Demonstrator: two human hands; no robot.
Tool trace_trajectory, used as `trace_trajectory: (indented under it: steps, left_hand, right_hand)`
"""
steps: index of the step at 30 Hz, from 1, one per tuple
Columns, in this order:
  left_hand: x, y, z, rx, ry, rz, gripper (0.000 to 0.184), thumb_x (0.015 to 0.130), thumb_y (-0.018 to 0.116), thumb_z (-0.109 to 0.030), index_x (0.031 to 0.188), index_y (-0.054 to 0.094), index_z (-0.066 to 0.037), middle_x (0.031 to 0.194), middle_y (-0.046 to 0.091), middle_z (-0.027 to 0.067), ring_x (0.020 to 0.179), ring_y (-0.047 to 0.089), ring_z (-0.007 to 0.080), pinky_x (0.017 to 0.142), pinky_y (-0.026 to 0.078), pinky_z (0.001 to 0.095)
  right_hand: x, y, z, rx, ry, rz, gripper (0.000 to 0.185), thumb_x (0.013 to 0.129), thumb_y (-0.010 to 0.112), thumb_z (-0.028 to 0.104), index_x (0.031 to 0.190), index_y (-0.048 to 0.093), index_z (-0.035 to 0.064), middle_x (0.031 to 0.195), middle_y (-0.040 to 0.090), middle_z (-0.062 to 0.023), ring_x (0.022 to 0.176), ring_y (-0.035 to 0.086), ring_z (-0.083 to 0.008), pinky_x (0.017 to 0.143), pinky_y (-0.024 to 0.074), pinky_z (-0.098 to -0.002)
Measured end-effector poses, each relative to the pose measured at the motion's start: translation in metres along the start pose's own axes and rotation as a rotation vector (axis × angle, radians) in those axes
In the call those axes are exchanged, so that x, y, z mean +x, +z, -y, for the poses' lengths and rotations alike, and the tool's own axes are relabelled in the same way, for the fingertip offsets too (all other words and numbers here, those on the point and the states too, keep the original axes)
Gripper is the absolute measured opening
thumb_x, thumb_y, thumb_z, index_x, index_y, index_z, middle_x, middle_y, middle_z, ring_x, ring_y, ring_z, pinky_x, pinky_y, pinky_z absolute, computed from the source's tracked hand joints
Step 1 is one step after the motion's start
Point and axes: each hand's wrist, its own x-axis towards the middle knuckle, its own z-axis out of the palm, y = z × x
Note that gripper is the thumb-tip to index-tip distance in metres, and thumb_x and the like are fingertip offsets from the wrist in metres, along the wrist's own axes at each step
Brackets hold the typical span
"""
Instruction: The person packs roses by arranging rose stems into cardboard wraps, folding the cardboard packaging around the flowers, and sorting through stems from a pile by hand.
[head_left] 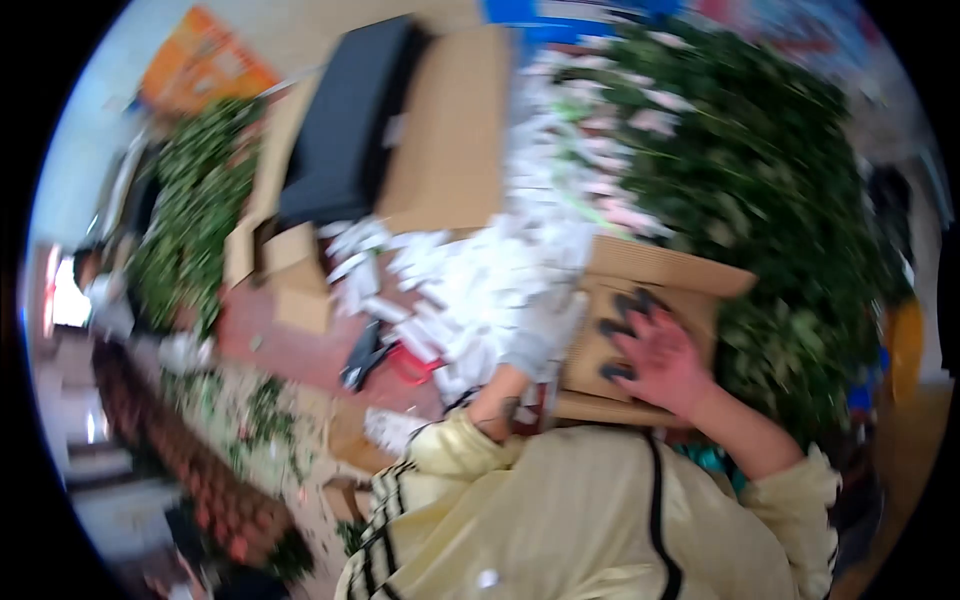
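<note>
My right hand [660, 360], its fingertips dark, lies spread on a brown cardboard box or folded sheet [590, 345] right in front of me. Beside that cardboard's left edge is my left hand [545, 325] in a pale glove, blurred, so its fingers cannot be made out. A heap of white paper or plastic pieces [480, 270] spreads to the left of and beyond the cardboard. Red-handled scissors or a similar tool [408, 365] and a black object [365, 355] rest on the red surface at the left.
Green leafy stems with pink flowers [740, 170] are piled on the right. An open cardboard box [450, 130] with a black block [350, 120] stands at the back. More greenery [195, 200] lies far left. A person [100, 290] is at the left edge.
</note>
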Motion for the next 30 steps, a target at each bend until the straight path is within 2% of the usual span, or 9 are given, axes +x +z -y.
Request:
trace_trajectory:
  steps: [2,4,9,13,18,23,25,26,30]
  left_hand:
    - [0.0,-0.059,-0.011,-0.049,-0.123,0.127,0.029,0.086,0.053,-0.031,0.101,0.061,-0.007,0.091,0.065,0.0145,0.085,0.062,0.031,0.08,0.046,0.0384]
    - [-0.01,-0.111,0.034,0.176,-0.041,-0.237,0.025,0.085,0.055,-0.026,0.101,0.062,-0.008,0.095,0.064,0.0126,0.085,0.061,0.0291,0.078,0.047,0.0383]
    - [-0.076,-0.234,0.106,0.933,-0.165,-0.272,0.063,0.064,0.07,-0.033,0.12,0.053,-0.009,0.114,0.054,0.0139,0.103,0.054,0.0323,0.086,0.044,0.0427]
    - [-0.099,-0.226,0.13,0.92,-0.577,0.011,0.078,0.066,0.071,-0.036,0.131,0.04,-0.006,0.119,0.051,0.0185,0.108,0.051,0.0353,0.092,0.042,0.0431]
    - [-0.116,-0.226,0.151,0.931,-0.651,-0.326,0.086,0.062,0.072,-0.042,0.132,0.036,-0.007,0.116,0.052,0.0184,0.102,0.054,0.0355,0.085,0.045,0.0444]
    - [-0.083,-0.25,0.166,0.739,-0.602,-0.222,0.062,0.059,0.076,-0.038,0.109,0.056,-0.005,0.096,0.061,0.0174,0.09,0.06,0.0345,0.078,0.049,0.0419]
    - [-0.087,-0.264,0.17,0.419,-0.53,-0.271,0.047,0.058,0.077,-0.027,0.096,0.061,-0.003,0.087,0.063,0.0165,0.08,0.062,0.0308,0.072,0.05,0.0388]
    - [-0.093,-0.27,0.182,0.47,-0.476,-0.282,0.052,0.061,0.072,-0.018,0.108,0.056,-0.002,0.095,0.062,0.0129,0.079,0.062,0.0223,0.071,0.049,0.0335]
    - [-0.099,-0.247,0.124,-0.462,-0.205,-0.544,0.067,0.069,0.058,0.003,0.132,0.036,-0.003,0.112,0.053,0.0103,0.099,0.056,0.022,0.087,0.047,0.0338]
  right_hand:
    - [-0.001,0.005,0.021,-0.477,-0.075,0.017,0.057,0.081,0.049,0.048,0.13,0.045,0.02,0.142,0.033,-0.0095,0.134,0.023,-0.0301,0.108,0.0187,-0.0437]
    - [-0.005,0.004,0.049,-1.303,-0.128,0.022,0.057,0.079,0.055,0.046,0.128,0.048,0.0191,0.142,0.033,-0.0117,0.133,0.023,-0.0328,0.109,0.0187,-0.0429]
    - [-0.006,-0.004,0.042,-1.308,-0.144,0.037,0.057,0.076,0.06,0.042,0.127,0.05,0.0183,0.141,0.033,-0.0139,0.133,0.023,-0.0352,0.109,0.021,-0.0412]
    - [-0.005,-0.002,0.04,-1.315,-0.171,0.033,0.058,0.075,0.062,0.04,0.127,0.05,0.0177,0.142,0.032,-0.0139,0.133,0.024,-0.0357,0.109,0.0213,-0.0407]
    - [-0.006,-0.003,0.039,-1.318,-0.168,-0.001,0.057,0.074,0.063,0.038,0.126,0.051,0.0165,0.141,0.032,-0.0139,0.133,0.024,-0.0349,0.109,0.0219,-0.0412]
    - [-0.008,0.002,0.014,-0.612,-0.02,-0.02,0.062,0.079,0.049,0.05,0.131,0.044,0.0168,0.14,0.034,-0.0128,0.129,0.029,-0.0317,0.107,0.0216,-0.0442]
    - [-0.004,0.004,0.026,-1.098,-0.157,0.005,0.061,0.08,0.046,0.052,0.129,0.045,0.0165,0.139,0.035,-0.0128,0.128,0.03,-0.0339,0.107,0.0213,-0.0446]
    - [-0.003,0.001,0.033,-1.469,-0.17,0.052,0.06,0.08,0.047,0.052,0.128,0.046,0.0162,0.138,0.036,-0.013,0.127,0.03,-0.0356,0.107,0.0213,-0.0447]
    - [-0.01,-0.006,0.013,-1.323,-0.202,0.002,0.058,0.08,0.047,0.052,0.124,0.05,0.0156,0.137,0.037,-0.0136,0.127,0.03,-0.0389,0.107,0.0209,-0.0447]
